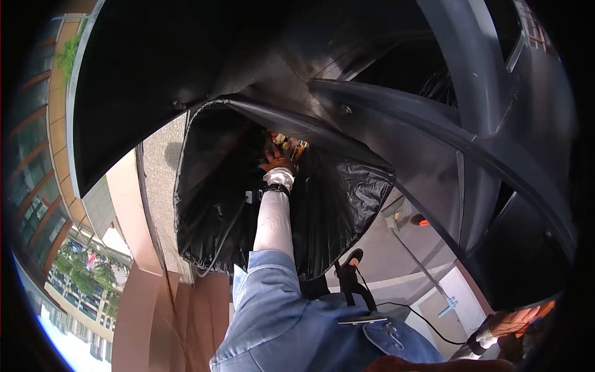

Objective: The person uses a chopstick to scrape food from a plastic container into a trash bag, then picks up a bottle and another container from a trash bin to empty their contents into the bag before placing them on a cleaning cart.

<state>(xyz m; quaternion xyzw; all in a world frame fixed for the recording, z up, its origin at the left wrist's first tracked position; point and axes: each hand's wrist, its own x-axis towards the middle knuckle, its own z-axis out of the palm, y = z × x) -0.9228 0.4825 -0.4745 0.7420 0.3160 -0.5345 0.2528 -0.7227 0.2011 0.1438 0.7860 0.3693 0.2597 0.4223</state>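
My left hand [278, 162] is deep inside a black plastic bag [214, 192], with a pale sleeve on the forearm and a dark strap at the wrist. Its fingers look spread and lie against a small heap of mixed, colourful litter [291, 146] at the bottom of the bag. What the pieces are is too dark and small to tell. At the lower right edge is my right hand [519, 320], near something orange. Its fingers are partly lost in the dark rim of the view, so their grip does not show.
A dark casing [396, 108] with thick curved bars surrounds the bag's top and right side. Beyond it, a long-handled tool [421, 265] with a light blue end leans over the grey floor. A cable [427, 321] runs beside my body. Buildings and trees stand at left.
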